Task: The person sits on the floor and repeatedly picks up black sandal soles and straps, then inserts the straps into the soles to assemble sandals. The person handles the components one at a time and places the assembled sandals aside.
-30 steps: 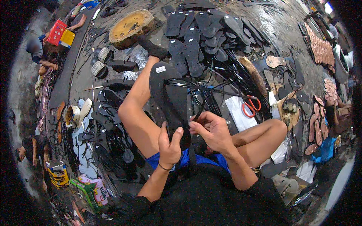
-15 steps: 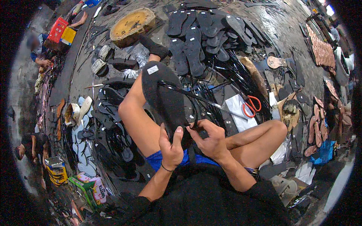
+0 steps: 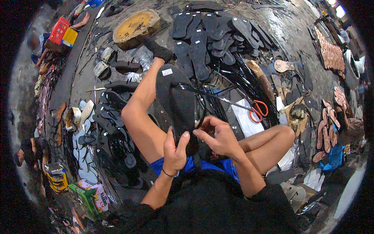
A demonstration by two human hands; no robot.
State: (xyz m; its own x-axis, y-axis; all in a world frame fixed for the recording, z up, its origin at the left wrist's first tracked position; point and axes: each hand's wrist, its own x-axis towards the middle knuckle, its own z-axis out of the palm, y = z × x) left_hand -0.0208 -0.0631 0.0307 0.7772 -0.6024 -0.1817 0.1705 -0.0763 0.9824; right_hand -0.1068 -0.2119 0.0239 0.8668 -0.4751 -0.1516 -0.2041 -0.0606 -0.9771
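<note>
A black sandal sole [image 3: 176, 102] with a white sticker near its far end stands tilted over my lap. My left hand [image 3: 174, 151] is closed on its near end, the thumb along the edge. A shiny black strap [image 3: 218, 97] comes out of the sole's upper face and trails off to the right. My right hand [image 3: 219, 136] is beside the sole's near right edge, thumb and forefinger pinched where a strap piece bends down to them. The fingers partly hide that piece.
Orange-handled scissors [image 3: 258, 111] lie on white paper [image 3: 245, 121] to the right. Black soles [image 3: 198, 48] are piled ahead, near a round wooden block [image 3: 136, 28]. Finished-looking black sandals [image 3: 111, 105] lie on the left. Other people sit at the far left.
The sole has swung slightly to the right at its far end and stands more upright. My right hand has shifted a little, its fingers lifting beside the sole's edge.
</note>
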